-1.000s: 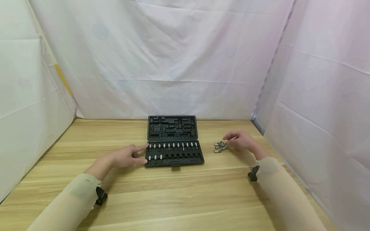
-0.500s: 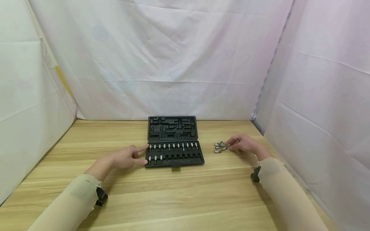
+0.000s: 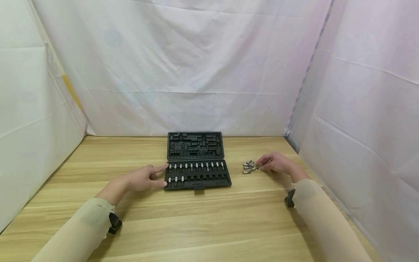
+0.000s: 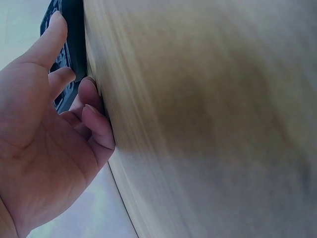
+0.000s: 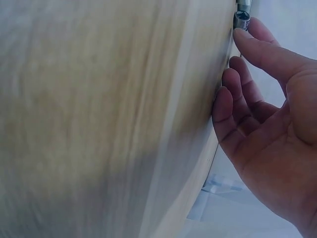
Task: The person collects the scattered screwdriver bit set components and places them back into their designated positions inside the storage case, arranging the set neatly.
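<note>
A black socket case lies open on the table, lid laid back. Silver bit sockets fill its upper row; three more sockets sit at the left of the lower row, with bare slots to their right. My left hand rests at the case's left end, thumb and index finger spread and touching its edge; in the left wrist view the other fingers bend beside it. My right hand pinches a bit socket between thumb and index finger, at the right side of a small pile of bit sockets.
The wooden table runs back to a white cloth curtain. More white cloth hangs along the left and right sides. A dark wrist camera is strapped to the left sleeve, another to the right one.
My right hand has come down from above the pile and slightly right, and its fingers have closed on a bit socket. The left hand and the case have stayed in place.
</note>
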Demonstrator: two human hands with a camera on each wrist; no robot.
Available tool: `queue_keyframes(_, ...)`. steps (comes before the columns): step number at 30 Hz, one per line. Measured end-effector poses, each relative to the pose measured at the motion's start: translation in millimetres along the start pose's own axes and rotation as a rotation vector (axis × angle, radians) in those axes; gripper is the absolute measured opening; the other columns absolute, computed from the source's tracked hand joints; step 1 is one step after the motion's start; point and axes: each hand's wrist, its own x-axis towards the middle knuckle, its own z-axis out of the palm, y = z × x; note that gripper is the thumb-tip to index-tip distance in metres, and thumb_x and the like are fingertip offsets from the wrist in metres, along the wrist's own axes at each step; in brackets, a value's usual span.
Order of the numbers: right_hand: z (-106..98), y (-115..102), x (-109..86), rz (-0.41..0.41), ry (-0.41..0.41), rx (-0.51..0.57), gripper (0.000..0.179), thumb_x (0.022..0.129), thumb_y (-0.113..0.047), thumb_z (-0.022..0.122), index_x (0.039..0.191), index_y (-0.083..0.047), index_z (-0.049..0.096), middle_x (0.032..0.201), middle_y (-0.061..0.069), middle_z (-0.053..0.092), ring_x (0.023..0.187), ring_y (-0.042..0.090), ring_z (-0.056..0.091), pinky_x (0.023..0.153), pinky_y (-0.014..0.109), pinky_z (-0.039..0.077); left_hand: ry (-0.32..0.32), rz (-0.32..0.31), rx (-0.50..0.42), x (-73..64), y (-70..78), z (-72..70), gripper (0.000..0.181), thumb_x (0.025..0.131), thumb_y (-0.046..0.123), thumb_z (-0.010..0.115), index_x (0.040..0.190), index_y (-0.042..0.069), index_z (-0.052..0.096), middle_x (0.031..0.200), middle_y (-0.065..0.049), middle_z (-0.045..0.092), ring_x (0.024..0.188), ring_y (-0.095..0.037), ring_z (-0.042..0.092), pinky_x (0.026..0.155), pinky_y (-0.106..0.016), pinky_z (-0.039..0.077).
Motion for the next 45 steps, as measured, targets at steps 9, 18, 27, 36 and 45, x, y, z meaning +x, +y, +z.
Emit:
queue_keyframes(9, 0, 5, -3.2, 0.002, 0.037, -0.038, 0.018, 0.099, -0.010, 0.080, 0.116, -0.004, 0.082, 0.118, 0.017, 0.080, 0.096, 0.019, 0.065, 0.080, 0.033, 0.053, 0.002, -0.007, -0.001, -0.4, -0.1, 1.1, 0.089, 0.103, 0.049, 0.075, 0.174, 0.019, 0.031, 0.104, -0.011, 0.052, 0.087, -0.022, 0.047, 0.077, -0.037, 0.046)
queue_keyframes(18, 0, 1, -4.9, -0.007, 0.108, -0.040, 0.018, 0.103, -0.017, 0.077, 0.118, -0.009, 0.081, 0.121, 0.013, 0.079, 0.105, 0.024, 0.070, 0.087, 0.034, 0.055, -0.001, -0.006, -0.009, -1.0, 1.3, 0.9, 0.089, 0.103, 0.047, 0.076, 0.174, 0.019, 0.031, 0.102, -0.010, 0.051, 0.086, -0.022, 0.046, 0.075, -0.036, 0.045)
queue_keyframes(27, 6, -40, 5.7, -0.041, 0.148, 0.091, 0.027, 0.104, -0.023, 0.077, 0.127, -0.009, 0.075, 0.120, 0.010, 0.077, 0.112, 0.022, 0.069, 0.100, 0.043, 0.056, 0.006, 0.011, -0.001, -0.7, 0.5, -0.9, 0.088, 0.104, 0.044, 0.076, 0.174, 0.016, 0.030, 0.100, -0.010, 0.050, 0.086, -0.022, 0.045, 0.075, -0.035, 0.044)
queue_keyframes(36, 34, -82, 16.0, -0.116, 0.055, 0.205, 0.039, 0.108, -0.025, 0.073, 0.146, -0.015, 0.070, 0.128, 0.013, 0.074, 0.110, 0.024, 0.069, 0.096, 0.053, 0.058, 0.003, 0.001, -0.002, -0.1, -1.5, 0.1, 0.088, 0.104, 0.047, 0.075, 0.174, 0.018, 0.031, 0.102, -0.010, 0.051, 0.087, -0.022, 0.046, 0.077, -0.036, 0.045)
queue_keyframes(45, 61, -114, 30.1, -0.153, -0.062, 0.332, 0.039, 0.105, -0.020, 0.075, 0.143, -0.011, 0.070, 0.121, 0.012, 0.073, 0.101, 0.028, 0.075, 0.091, 0.049, 0.064, 0.003, -0.008, -0.011, -0.4, 0.1, 0.4, 0.088, 0.104, 0.047, 0.075, 0.174, 0.020, 0.031, 0.102, -0.010, 0.051, 0.087, -0.022, 0.046, 0.076, -0.037, 0.045)
